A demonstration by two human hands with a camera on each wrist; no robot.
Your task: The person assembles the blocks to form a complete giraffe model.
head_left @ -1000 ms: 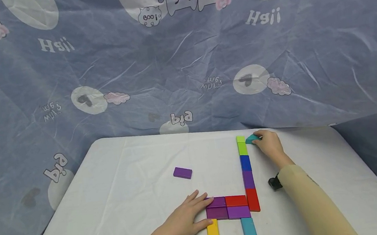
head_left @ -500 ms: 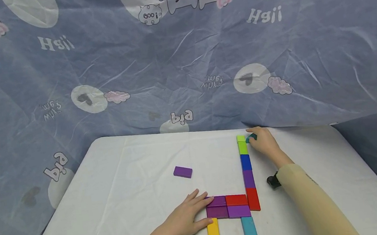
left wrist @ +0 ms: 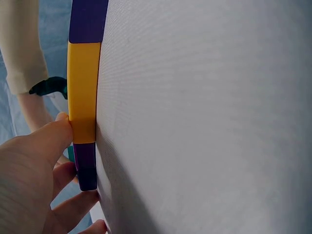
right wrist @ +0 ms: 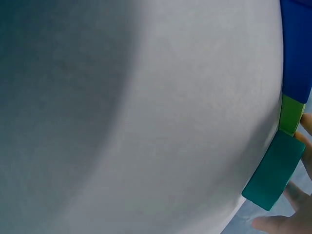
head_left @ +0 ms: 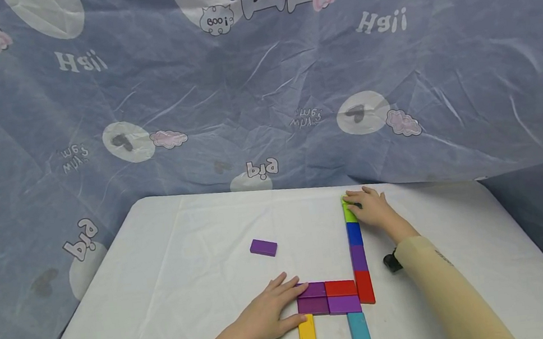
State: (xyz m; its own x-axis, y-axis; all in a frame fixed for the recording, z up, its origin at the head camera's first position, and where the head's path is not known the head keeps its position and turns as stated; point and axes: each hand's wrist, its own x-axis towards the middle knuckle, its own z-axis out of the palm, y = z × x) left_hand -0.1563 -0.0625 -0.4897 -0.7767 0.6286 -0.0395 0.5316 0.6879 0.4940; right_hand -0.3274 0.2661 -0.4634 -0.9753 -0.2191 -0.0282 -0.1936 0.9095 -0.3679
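Observation:
My right hand [head_left: 373,210] lies over the far end of a column of flat, coloured blocks, its fingers spread. Thumb and forefinger reach across to the lime block [head_left: 350,215]. Under that hand a teal block [right wrist: 274,170] stands against the lime one at an angle; the head view shows only a dark sliver of it. My left hand [head_left: 264,317] rests flat on the near part of the layout. Its fingertips touch a purple block [head_left: 315,290], and its thumb lies at the top of the yellow block [head_left: 307,336].
Blue [head_left: 354,234], violet [head_left: 359,258] and red [head_left: 365,287] blocks continue the column towards me. Near its foot lie another red block [head_left: 340,288] and a light-teal block [head_left: 360,332]. One purple block [head_left: 263,248] lies alone on the white table [head_left: 197,229]. A patterned sheet [head_left: 220,85] hangs behind.
My right hand has moved left with the teal block, from pinching it beside the column to spreading its fingers over the lime end. My left hand has stayed still.

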